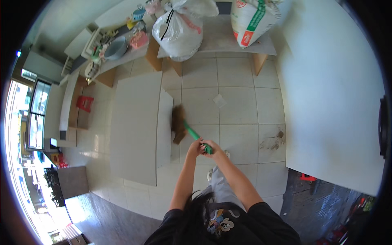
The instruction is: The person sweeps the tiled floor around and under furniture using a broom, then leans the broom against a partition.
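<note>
Both my hands grip the green handle [192,132] of a broom, close together near its top end. My left hand [195,147] is on the left side of the handle, and my right hand [211,147] wraps it from the right. Away from me and to the left, the brown bristle head [179,124] is blurred and lies low beside the side panel of a white table [134,128]. A small pale scrap [219,100] rests on the tiled floor [237,105] beyond the broom. Dark dirt [274,141] marks the tiles near the right wall.
A grey-topped bench [214,36] at the back bears a tied white plastic bag [179,35] and a printed sack [254,23]. Left of it, a counter holds a grey basin [116,48] and a pink container [139,39]. A red stool [85,103] stands far left. A white wall [324,101] bounds the right.
</note>
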`<state>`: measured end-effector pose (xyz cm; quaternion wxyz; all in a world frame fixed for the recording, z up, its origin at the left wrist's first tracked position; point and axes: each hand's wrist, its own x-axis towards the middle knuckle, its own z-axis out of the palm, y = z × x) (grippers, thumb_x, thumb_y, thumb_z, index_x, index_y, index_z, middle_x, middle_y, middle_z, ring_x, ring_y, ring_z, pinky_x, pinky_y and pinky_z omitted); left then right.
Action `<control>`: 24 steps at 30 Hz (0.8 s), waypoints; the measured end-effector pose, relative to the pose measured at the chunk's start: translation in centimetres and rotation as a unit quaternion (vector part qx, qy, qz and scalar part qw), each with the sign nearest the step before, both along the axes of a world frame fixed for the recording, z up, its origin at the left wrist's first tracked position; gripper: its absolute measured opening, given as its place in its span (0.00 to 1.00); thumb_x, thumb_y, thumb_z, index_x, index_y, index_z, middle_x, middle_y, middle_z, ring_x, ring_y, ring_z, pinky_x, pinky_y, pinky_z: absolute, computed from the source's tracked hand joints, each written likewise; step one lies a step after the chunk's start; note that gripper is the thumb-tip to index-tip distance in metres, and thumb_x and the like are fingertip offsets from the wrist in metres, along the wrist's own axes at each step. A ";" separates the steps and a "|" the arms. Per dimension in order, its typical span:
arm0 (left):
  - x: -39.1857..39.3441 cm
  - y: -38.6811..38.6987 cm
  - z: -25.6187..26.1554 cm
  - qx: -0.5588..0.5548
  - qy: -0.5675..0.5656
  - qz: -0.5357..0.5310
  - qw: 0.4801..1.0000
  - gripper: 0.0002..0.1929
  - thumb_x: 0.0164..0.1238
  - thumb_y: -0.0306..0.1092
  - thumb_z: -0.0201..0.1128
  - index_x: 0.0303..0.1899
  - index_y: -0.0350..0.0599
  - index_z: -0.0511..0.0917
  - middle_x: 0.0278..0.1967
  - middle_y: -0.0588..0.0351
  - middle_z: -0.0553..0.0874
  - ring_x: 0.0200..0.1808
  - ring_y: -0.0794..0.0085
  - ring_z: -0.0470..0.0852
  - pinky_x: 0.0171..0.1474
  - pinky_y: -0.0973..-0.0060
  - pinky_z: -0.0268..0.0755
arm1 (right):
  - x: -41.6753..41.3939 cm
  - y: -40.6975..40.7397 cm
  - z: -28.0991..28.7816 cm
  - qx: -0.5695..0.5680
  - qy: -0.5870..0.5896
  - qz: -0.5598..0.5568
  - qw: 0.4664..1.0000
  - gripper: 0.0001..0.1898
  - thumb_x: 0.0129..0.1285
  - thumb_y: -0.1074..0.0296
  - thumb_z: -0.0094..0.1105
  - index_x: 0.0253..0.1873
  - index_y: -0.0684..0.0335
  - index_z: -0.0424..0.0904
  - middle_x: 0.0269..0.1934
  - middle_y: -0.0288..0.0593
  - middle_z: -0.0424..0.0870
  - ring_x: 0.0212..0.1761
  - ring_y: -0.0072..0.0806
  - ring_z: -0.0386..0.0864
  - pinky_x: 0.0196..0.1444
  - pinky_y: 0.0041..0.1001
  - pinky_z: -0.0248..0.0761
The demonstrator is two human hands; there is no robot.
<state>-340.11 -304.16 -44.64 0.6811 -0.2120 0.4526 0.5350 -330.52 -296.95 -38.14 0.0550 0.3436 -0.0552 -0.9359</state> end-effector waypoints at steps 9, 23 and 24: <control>9.9 12.1 5.4 0.053 -0.101 -0.251 0.961 0.15 0.52 0.48 0.50 0.17 0.49 0.64 0.06 0.63 0.65 0.04 0.80 0.60 0.03 0.78 0.49 | 8.5 8.1 5.6 0.078 -0.247 -0.123 0.958 0.08 0.56 0.65 0.42 0.24 0.58 0.60 0.10 0.30 0.62 0.10 0.17 0.62 0.15 0.20 0.53; -7.0 13.8 25.5 0.163 -0.004 -0.143 0.976 0.13 0.56 0.40 0.49 0.31 0.37 0.69 0.26 0.56 0.75 0.29 0.74 0.73 0.35 0.78 0.65 | -4.5 12.6 27.1 0.045 -0.010 -0.025 0.999 0.11 0.55 0.56 0.47 0.31 0.52 0.58 0.19 0.32 0.65 0.17 0.17 0.64 0.20 0.22 0.57; -9.3 14.2 25.8 0.150 0.037 -0.121 0.981 0.13 0.56 0.39 0.49 0.32 0.37 0.69 0.27 0.55 0.75 0.30 0.74 0.72 0.36 0.78 0.64 | -6.7 13.6 26.2 0.051 0.041 0.007 0.998 0.11 0.56 0.55 0.46 0.31 0.52 0.57 0.19 0.32 0.64 0.16 0.16 0.64 0.20 0.21 0.57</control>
